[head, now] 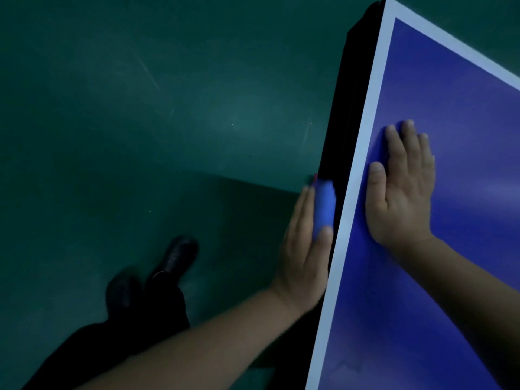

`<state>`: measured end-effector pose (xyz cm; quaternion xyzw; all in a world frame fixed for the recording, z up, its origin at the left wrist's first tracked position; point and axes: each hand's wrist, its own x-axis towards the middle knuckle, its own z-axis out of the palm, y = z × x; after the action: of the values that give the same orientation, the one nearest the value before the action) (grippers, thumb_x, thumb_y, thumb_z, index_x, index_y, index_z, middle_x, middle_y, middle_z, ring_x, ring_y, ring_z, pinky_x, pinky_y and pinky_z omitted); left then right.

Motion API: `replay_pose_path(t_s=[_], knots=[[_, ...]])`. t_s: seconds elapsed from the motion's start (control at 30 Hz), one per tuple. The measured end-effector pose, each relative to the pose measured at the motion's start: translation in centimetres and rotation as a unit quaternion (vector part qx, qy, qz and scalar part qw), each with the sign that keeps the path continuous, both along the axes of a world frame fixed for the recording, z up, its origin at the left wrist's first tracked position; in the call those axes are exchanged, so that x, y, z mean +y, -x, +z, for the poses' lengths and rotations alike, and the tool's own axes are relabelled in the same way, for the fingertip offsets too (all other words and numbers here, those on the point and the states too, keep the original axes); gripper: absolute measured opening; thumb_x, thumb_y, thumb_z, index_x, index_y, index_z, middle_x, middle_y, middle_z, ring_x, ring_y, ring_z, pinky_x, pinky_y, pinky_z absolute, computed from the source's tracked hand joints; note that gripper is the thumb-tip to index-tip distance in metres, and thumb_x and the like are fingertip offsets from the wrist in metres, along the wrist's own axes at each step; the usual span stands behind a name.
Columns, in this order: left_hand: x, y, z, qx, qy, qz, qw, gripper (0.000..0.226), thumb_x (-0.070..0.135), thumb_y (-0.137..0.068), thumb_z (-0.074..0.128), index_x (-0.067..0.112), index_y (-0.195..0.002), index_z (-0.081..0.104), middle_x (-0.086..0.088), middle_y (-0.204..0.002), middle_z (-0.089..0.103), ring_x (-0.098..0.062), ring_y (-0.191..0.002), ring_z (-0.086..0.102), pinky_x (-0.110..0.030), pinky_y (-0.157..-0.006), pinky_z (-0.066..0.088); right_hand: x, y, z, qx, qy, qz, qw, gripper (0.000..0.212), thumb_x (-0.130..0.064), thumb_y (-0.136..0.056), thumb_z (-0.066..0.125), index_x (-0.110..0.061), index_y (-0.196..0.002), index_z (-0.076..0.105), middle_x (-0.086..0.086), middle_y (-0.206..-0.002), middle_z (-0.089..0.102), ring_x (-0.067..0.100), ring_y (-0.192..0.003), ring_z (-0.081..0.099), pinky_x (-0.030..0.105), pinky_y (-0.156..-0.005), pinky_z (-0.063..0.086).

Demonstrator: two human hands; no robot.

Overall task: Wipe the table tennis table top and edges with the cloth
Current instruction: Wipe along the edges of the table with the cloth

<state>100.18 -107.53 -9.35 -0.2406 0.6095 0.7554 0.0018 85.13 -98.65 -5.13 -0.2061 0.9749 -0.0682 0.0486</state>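
Cloth [324,207] pressed against dark tabletop [450,249] edge by our left hand [305,249], fingers straight; right hand [401,187] flat, fingers released.

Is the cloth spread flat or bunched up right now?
Bunched: the blue cloth shows as a rolled wad between the left hand and the table's dark side edge.
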Motion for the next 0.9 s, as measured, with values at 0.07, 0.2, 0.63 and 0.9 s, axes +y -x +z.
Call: replay_pose_path(t_s=[0.07, 0.2, 0.63, 0.9], knots=[[1.7, -3.7, 0.9, -0.013, -0.005, -0.005, 1.0, 0.057, 0.028, -0.105, 0.031, 0.021, -0.16, 0.016, 0.013, -0.168, 0.01, -0.001, -0.153, 0.008, -0.023, -0.124, 0.009, 0.0, 0.0, 0.0, -0.001, -0.003, 0.002, 1.0, 0.061, -0.046, -0.105, 0.023, -0.02, -0.16, 0.022, 0.001, -0.169, 0.013, 0.025, -0.156, 0.004, 0.051, -0.125, 0.006], [-0.2, 1.8, 1.7, -0.088, -0.043, 0.011, 0.995, 0.059, 0.034, -0.105, 0.032, 0.024, -0.16, 0.014, 0.015, -0.166, 0.008, 0.003, -0.151, 0.006, -0.017, -0.122, 0.006, 0.0, 0.1, -0.1, -0.001, -0.003, 0.002, 1.0, 0.061, -0.046, -0.104, 0.023, -0.019, -0.159, 0.024, 0.002, -0.169, 0.013, 0.025, -0.156, 0.005, 0.05, -0.125, 0.006], [0.0, -1.2, 1.2, -0.048, -0.02, -0.023, 0.998, 0.067, 0.053, -0.099, 0.031, 0.027, -0.159, 0.015, 0.021, -0.166, 0.005, 0.009, -0.15, 0.004, -0.028, -0.124, 0.01, 0.0, 2.7, 1.5, 0.023, -0.017, 0.061, 0.998, 0.055, -0.043, -0.101, 0.04, -0.011, -0.145, 0.049, 0.013, -0.151, 0.043, 0.038, -0.136, 0.04, 0.048, -0.112, 0.027], [-5.6, 14.4, 1.2, -0.001, 0.029, -0.035, 0.999, 0.067, 0.041, -0.1, 0.027, 0.018, -0.16, 0.01, 0.004, -0.169, 0.003, -0.004, -0.154, 0.001, -0.021, -0.124, 0.001, -5.3, 13.5, 0.2, -0.002, -0.009, -0.011, 1.0, 0.066, -0.052, -0.1, 0.024, -0.023, -0.159, 0.028, 0.002, -0.168, 0.017, 0.028, -0.155, 0.01, 0.045, -0.125, 0.006]])
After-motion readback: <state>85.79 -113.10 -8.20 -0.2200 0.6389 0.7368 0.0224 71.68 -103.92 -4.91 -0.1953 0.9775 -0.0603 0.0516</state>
